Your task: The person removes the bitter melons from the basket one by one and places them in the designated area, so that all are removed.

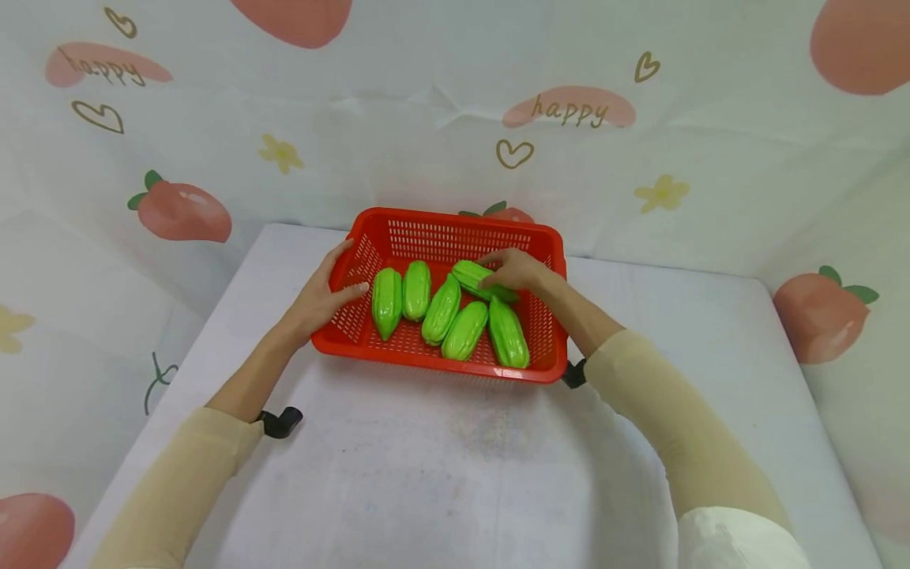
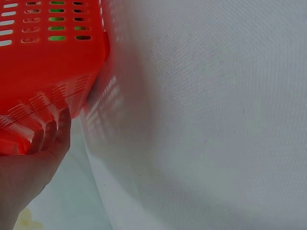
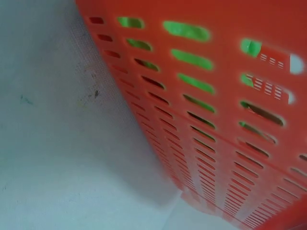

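Note:
A red plastic basket (image 1: pixel 437 365) with slotted walls stands on the table, and several glossy, ridged green gourds (image 1: pixel 464 330) lie in it. My left hand (image 1: pixel 323 296) grips the basket's left rim, thumb on the inside and fingers along the outer wall; the left wrist view shows those fingers (image 2: pixel 63 129) against the slots. Inside the basket at the back right, my right hand (image 1: pixel 517 270) holds one green gourd (image 1: pixel 469 276) that lies slantwise, its thumb at the near side. In the right wrist view the basket wall (image 3: pixel 225 96) hides that hand.
The white-covered table (image 1: pixel 426 474) reaches out on both sides of the basket. Close behind the basket hangs a printed cloth (image 1: pixel 426 126) with fruit and heart drawings. A dark wrist-worn piece (image 1: pixel 282 423) sticks out by the left sleeve.

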`<state>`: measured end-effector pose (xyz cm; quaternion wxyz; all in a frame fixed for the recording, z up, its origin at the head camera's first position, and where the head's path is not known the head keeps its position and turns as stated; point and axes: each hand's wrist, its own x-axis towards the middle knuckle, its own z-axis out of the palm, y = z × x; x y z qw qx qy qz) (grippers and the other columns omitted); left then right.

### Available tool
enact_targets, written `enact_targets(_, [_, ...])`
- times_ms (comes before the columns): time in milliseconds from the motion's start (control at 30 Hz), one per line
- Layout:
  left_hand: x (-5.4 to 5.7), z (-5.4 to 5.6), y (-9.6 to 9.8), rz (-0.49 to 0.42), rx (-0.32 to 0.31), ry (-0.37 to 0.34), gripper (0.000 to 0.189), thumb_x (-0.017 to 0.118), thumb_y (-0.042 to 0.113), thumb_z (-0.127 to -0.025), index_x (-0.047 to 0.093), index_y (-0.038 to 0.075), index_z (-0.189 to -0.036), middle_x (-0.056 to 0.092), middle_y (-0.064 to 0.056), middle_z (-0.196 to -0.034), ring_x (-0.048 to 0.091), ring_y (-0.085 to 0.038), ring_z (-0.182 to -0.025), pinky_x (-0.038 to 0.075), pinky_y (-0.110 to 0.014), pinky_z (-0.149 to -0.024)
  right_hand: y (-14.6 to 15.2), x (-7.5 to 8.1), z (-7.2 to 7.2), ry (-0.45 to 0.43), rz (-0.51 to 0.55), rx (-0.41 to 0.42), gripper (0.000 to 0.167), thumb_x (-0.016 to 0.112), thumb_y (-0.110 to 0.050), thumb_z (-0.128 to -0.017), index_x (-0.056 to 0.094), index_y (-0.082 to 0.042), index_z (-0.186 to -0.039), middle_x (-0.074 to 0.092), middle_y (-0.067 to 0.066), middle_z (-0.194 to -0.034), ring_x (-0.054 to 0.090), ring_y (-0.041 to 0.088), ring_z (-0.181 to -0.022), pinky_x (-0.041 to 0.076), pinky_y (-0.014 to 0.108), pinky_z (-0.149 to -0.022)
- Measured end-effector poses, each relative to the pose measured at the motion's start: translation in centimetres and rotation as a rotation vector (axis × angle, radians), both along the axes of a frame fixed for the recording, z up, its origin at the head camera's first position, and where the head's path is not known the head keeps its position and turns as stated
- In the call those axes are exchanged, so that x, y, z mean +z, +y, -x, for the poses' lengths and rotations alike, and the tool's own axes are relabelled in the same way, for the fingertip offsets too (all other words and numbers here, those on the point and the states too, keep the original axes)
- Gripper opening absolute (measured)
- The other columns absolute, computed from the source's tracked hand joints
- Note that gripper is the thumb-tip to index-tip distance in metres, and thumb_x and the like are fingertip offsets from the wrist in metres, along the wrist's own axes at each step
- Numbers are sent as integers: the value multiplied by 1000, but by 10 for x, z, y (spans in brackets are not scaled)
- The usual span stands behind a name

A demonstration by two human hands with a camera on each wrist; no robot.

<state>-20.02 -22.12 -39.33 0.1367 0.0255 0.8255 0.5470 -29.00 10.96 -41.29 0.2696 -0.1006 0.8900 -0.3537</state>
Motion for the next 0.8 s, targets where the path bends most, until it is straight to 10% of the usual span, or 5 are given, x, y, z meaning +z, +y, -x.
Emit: enact_targets(800, [-36,15,-13,-1,16,34,81,62,29,-97,10,34,-160,32,-14,-154,50,-34,-120,56,-43,-87,3,8,-5,134,250,8,48,70,-29,-93,59,-23,-140,58,6,-135,49,21,-120,45,38,-97])
